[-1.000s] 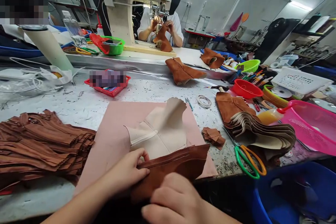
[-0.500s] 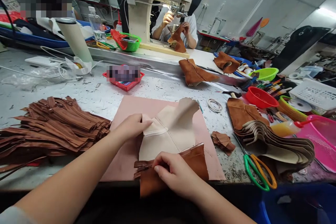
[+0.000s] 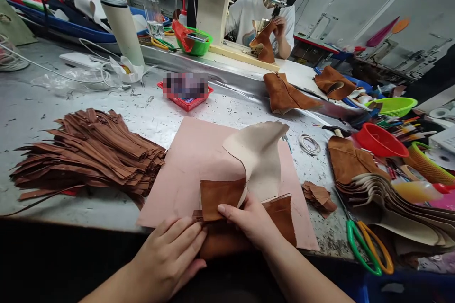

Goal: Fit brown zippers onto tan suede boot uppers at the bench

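Note:
A brown leather boot upper (image 3: 222, 196) with a cream lining side lies over a pink mat (image 3: 170, 165), its left part folded back so the brown face shows. My right hand (image 3: 254, 222) grips that folded part, thumb on top and fingers behind it. At the near edge of the mat my left hand (image 3: 174, 251) is closed on the lower left edge of the leather, fingers together above and thumb below. A short brown zipper end (image 3: 197, 215) pokes out beside its fingertips. The part of the leather under both hands is hidden.
Brown zipper strips (image 3: 95, 151) are heaped on the left. Green-and-orange scissors (image 3: 369, 246) lie near stacked leather pieces (image 3: 398, 208) on the right. A red basket (image 3: 188, 103) and a sewn upper (image 3: 287, 94) stand farther back. Across the table a person works at a sewing machine (image 3: 215, 9).
My left hand has left the cream flap and moved down to the leather's near left edge. The left part is now folded over, brown side up, in my right hand. The view has shifted.

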The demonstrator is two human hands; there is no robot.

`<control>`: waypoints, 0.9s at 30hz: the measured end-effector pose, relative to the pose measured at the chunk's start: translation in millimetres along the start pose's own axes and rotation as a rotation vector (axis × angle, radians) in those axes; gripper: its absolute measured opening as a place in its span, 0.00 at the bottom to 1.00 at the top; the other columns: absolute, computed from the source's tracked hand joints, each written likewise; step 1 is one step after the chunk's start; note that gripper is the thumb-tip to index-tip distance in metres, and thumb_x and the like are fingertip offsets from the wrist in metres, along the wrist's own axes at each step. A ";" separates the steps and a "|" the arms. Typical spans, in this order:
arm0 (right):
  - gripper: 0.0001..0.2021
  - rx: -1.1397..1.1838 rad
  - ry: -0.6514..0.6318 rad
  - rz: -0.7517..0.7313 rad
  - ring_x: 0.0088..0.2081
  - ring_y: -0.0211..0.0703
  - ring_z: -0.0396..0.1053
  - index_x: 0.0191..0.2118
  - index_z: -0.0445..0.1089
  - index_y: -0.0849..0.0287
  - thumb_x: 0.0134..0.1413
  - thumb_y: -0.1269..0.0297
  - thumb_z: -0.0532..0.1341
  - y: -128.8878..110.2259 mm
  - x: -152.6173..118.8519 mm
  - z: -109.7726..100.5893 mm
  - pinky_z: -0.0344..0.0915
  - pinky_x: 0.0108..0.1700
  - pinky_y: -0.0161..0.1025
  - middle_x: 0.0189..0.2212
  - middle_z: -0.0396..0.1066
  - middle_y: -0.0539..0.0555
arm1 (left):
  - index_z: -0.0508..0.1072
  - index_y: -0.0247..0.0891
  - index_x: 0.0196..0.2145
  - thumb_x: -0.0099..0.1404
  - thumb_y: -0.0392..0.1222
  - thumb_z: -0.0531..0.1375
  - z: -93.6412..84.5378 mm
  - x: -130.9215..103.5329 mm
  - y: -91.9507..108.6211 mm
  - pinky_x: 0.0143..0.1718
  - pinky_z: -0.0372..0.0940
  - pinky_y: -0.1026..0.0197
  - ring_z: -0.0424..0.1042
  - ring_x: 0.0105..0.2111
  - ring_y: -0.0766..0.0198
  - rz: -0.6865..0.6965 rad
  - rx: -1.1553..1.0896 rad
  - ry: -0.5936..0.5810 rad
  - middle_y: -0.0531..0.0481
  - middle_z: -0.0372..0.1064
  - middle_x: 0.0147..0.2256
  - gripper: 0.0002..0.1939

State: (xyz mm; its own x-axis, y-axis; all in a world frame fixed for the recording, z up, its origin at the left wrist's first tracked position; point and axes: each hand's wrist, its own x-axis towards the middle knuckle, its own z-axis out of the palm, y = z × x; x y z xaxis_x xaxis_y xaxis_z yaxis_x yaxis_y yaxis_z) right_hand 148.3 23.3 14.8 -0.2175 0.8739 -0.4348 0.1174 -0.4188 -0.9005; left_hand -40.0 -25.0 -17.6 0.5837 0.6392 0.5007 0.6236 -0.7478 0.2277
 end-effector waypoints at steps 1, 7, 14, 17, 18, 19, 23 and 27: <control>0.10 -0.020 0.013 -0.008 0.15 0.31 0.54 0.20 0.61 0.60 0.37 0.60 0.61 0.3 -0.4 1.7 0.50 0.17 0.30 0.13 0.59 0.45 | 0.70 0.37 0.43 0.62 0.44 0.55 1.9 -4.2 2.2 0.50 0.53 0.57 0.66 0.44 0.60 -0.024 0.004 -0.015 0.50 0.72 0.40 0.13; 0.08 -0.121 0.100 -0.120 0.27 0.43 0.68 0.29 0.69 0.61 0.40 0.63 0.61 6.4 -1.6 8.6 0.64 0.29 0.36 0.26 0.72 0.53 | 0.70 0.37 0.43 0.62 0.42 0.54 4.7 -7.3 4.3 0.50 0.54 0.56 0.66 0.46 0.58 -0.026 0.011 -0.039 0.48 0.71 0.41 0.13; 0.11 -0.294 0.131 -0.169 0.36 0.50 0.69 0.33 0.71 0.65 0.44 0.63 0.60 13.3 -1.7 9.2 0.65 0.39 0.41 0.32 0.74 0.58 | 0.70 0.37 0.43 0.61 0.41 0.55 8.6 -14.0 5.9 0.52 0.52 0.56 0.66 0.47 0.59 -0.054 -0.013 0.024 0.48 0.72 0.41 0.13; 0.11 -0.336 0.135 -0.162 0.36 0.50 0.69 0.33 0.71 0.66 0.45 0.62 0.60 15.3 -0.1 9.0 0.65 0.38 0.41 0.32 0.73 0.58 | 0.70 0.37 0.42 0.61 0.41 0.56 9.8 -14.1 6.2 0.54 0.52 0.56 0.67 0.46 0.59 -0.064 -0.036 0.046 0.48 0.72 0.41 0.12; 0.11 -0.345 0.137 -0.164 0.36 0.50 0.69 0.33 0.71 0.66 0.45 0.62 0.60 15.5 0.5 9.0 0.65 0.38 0.41 0.32 0.73 0.58 | 0.70 0.36 0.43 0.61 0.42 0.56 10.1 -14.0 6.2 0.54 0.51 0.56 0.67 0.46 0.59 -0.067 -0.042 0.050 0.48 0.72 0.41 0.13; 0.11 -0.355 0.139 -0.165 0.36 0.50 0.69 0.33 0.71 0.66 0.45 0.63 0.60 15.5 1.0 8.9 0.64 0.38 0.41 0.33 0.74 0.58 | 0.70 0.36 0.43 0.61 0.42 0.56 10.4 -14.0 6.1 0.54 0.51 0.56 0.67 0.46 0.59 -0.072 -0.046 0.050 0.48 0.72 0.41 0.13; 0.10 -0.380 0.135 -0.182 0.35 0.49 0.69 0.32 0.72 0.65 0.45 0.63 0.60 14.9 1.7 8.7 0.64 0.38 0.41 0.32 0.74 0.57 | 0.69 0.34 0.45 0.62 0.42 0.55 11.0 -14.2 5.1 0.53 0.51 0.58 0.66 0.47 0.61 -0.092 -0.053 0.047 0.48 0.72 0.41 0.15; 0.09 -0.389 0.128 -0.203 0.34 0.47 0.69 0.31 0.71 0.64 0.46 0.64 0.59 16.1 2.2 10.2 0.64 0.37 0.39 0.31 0.74 0.56 | 0.69 0.38 0.45 0.62 0.46 0.54 10.1 -13.7 2.3 0.52 0.50 0.58 0.64 0.48 0.62 -0.079 -0.026 -0.004 0.49 0.69 0.47 0.16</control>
State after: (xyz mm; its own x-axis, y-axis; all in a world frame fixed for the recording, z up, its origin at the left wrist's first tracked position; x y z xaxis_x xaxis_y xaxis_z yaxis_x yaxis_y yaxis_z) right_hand 139.9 15.9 -0.7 -0.1550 0.9625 -0.2227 0.4449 -0.1333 -0.8856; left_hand -41.3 -33.7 -32.4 0.5355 0.6972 0.4767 0.6544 -0.6993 0.2876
